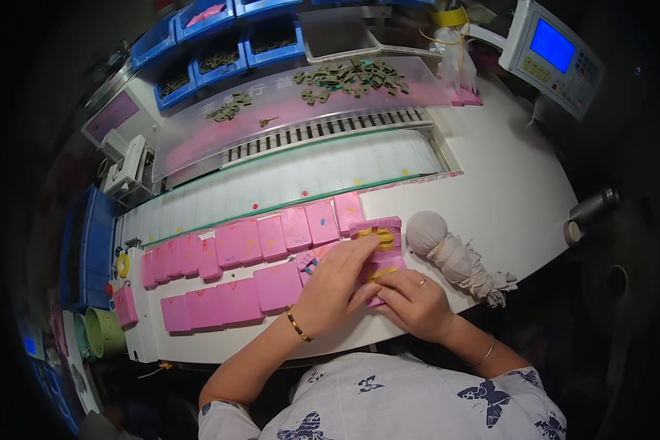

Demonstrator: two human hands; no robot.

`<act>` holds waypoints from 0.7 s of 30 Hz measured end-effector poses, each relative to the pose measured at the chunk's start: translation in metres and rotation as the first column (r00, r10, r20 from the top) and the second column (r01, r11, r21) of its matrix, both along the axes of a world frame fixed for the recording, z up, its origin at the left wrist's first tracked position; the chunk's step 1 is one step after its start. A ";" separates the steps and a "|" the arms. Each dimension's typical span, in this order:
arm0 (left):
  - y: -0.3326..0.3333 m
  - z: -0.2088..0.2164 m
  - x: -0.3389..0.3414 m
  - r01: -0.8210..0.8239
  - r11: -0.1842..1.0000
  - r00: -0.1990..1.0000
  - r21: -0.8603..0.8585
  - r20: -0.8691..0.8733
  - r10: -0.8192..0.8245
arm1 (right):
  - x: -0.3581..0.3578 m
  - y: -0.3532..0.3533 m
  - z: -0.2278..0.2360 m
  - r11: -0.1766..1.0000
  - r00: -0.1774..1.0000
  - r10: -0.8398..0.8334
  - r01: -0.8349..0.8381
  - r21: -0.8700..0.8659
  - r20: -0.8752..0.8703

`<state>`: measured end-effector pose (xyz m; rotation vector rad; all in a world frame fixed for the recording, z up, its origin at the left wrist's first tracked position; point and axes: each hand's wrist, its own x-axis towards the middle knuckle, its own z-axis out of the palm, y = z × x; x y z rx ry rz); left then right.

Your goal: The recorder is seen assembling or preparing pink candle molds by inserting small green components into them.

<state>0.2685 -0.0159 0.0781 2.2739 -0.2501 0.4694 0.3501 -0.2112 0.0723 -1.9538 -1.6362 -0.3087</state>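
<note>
In front of me a pink rubber mold (393,224) lies spread on the white table, with yellow shapes (383,240) in its inner faces. My left hand (334,275) reaches over it from the left, fingers together and bent onto the yellow part. My right hand (420,302) grips its near right edge, thumb and fingertips close to the left thumb. The fingers partly cover the mold, so what lies beneath them is hidden. Left of the left hand, a small blue-marked piece (308,262) rests against a pink block.
Pink blocks stand in two rows, one far (271,236) and one near (224,302). A tied white cloth bundle (427,232) lies to the right. Beyond run a pale strip (286,187) and a roller track (330,134). Olive pieces (356,77), blue bins (275,45) and a control panel (554,48) stand farther back.
</note>
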 end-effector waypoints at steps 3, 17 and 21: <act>0.002 0.009 -0.002 -0.042 0.967 0.995 0.251 -0.077 0.063 | -0.002 -0.007 -0.002 1.000 0.999 0.017 -0.018 -0.018 -0.041; 0.013 0.012 0.005 -0.069 0.945 0.967 0.318 -0.212 0.142 | 0.050 -0.035 0.042 0.907 0.918 -0.394 0.394 -0.151 0.031; 0.011 0.012 0.004 -0.063 0.940 0.969 0.334 -0.207 0.138 | 0.057 -0.045 0.040 0.891 0.914 -0.368 0.295 -0.344 -0.169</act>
